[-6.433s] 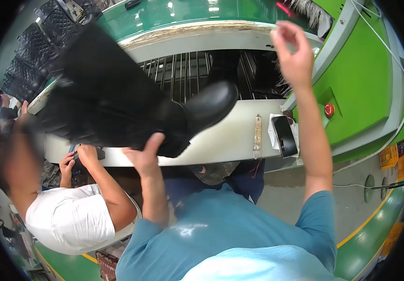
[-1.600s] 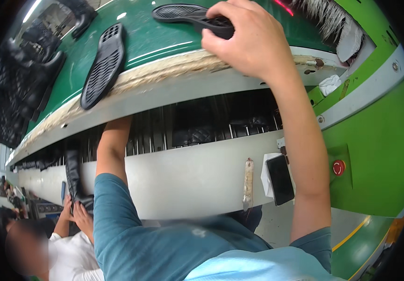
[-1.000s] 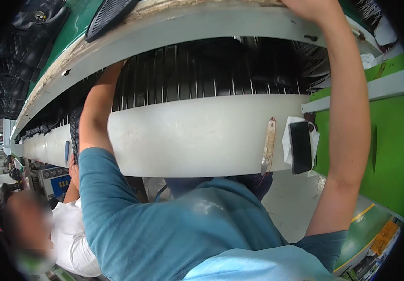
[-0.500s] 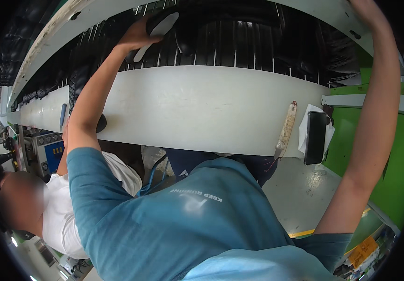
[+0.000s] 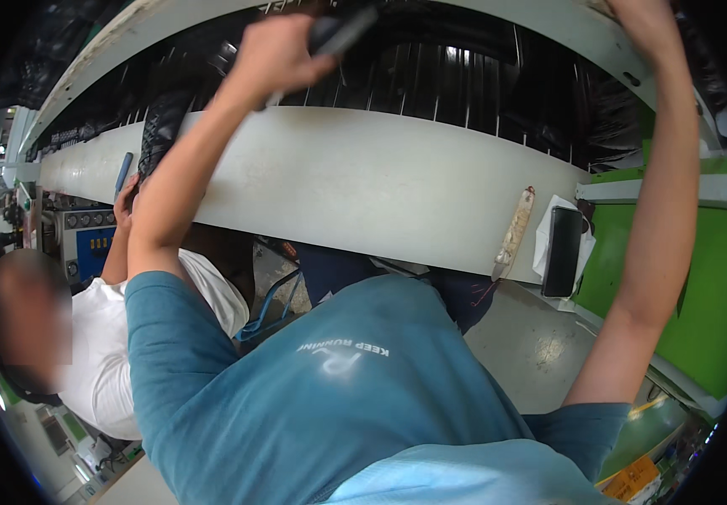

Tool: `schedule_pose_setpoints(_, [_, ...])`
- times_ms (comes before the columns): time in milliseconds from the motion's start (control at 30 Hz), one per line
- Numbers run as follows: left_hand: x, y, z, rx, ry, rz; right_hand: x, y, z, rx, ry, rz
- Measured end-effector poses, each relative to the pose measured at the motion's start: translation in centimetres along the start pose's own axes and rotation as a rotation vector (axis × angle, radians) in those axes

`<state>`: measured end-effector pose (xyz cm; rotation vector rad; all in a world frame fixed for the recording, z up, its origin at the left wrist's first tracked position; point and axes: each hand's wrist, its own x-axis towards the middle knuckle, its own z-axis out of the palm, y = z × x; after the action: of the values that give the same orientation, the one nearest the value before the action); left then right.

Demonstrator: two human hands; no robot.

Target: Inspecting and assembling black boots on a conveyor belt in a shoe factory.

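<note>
My left hand [image 5: 275,57] is closed round a black shoe [image 5: 342,32] with a pale grey sole, held above the rack at the far side of the white worktop [image 5: 338,168]. Motion blurs both the hand and the shoe. At the upper right, my right hand [image 5: 645,23] reaches up by the white curved frame [image 5: 582,46]. Its fingers run out past the top edge, so their grip is hidden. Dark rows of black footwear and thin metal rods [image 5: 439,93] lie behind the worktop.
On the worktop's right end lie a knife with a tape-wrapped handle [image 5: 516,225] and a black phone [image 5: 562,252] on white paper. At the left, a co-worker in white [image 5: 102,353] has a hand on a black woven boot [image 5: 157,135], beside a blue-handled tool [image 5: 123,172].
My left hand has moved right and toward me with the shoe, whose sole has turned. My right hand has shifted slightly left. A co-worker's hand now shows at the woven boot.
</note>
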<state>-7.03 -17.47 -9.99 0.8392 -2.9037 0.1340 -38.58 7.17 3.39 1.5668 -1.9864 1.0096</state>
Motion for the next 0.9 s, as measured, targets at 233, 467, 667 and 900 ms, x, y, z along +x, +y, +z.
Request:
schedule_pose_setpoints(233, [-9.3,8.4,1.8,-0.302,0.110,0.520,0.7,1.8,-0.4,-0.024,-0.001,-0.033])
schedule_pose_setpoints(467, [-17.3,14.8,-3.6,-1.110,0.249,0.607,-5.1,-0.8,-1.8,-0.052,0.244,-0.229])
schedule_pose_setpoints(667, [-22.9,12.6,-6.4,-1.727,0.399,0.146,-15.9,-7.1,-0.6,-0.020,0.266,-0.164])
schedule_pose_setpoints(900, [-20.9,7.7,-10.0,-1.861,0.802,0.401,-33.4,-13.6,7.9,0.217,-0.172,0.156])
